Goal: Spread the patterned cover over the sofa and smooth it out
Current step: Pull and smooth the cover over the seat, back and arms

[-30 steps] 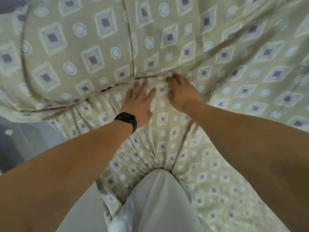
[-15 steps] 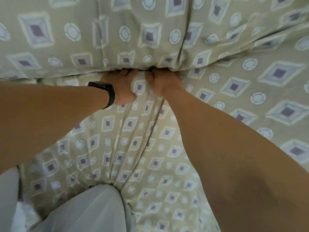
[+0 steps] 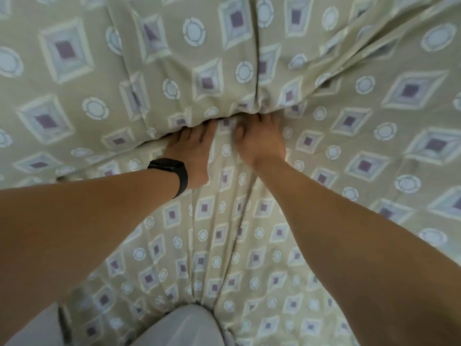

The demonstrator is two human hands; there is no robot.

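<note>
The patterned cover (image 3: 374, 151) fills nearly the whole view: a beige-olive cloth printed with pale diamonds with purple centres and pale rings. It lies draped over the sofa (image 3: 74, 71), covering both the seat in front of me and the backrest above it, so none of the upholstery shows. Long pleats run from my knee (image 3: 184, 325), in light grey trousers at the bottom edge, up to the crease where seat meets back. More folds fan out at the upper right. Nothing of the room shows past the cloth.

Both my hands press into that crease, close together but apart, with a strip of cloth between them. My left hand (image 3: 192, 151), a black wristband (image 3: 172, 173) on its wrist, lies palm down with the fingers pushed under the bulge of cloth at the backrest; their tips are hidden. My right hand (image 3: 259, 141) does the same just beside it, fingers buried in the fold, so I cannot tell whether they are spread or curled around the cloth.

Compared with 0.5 seconds ago, the hands sit at the same crease, but the view has drawn back a little and my left forearm now angles up from the lower left instead of lying across. 1 second ago both hands lay flat and open on the seat, fingers in full view, short of the crease.
</note>
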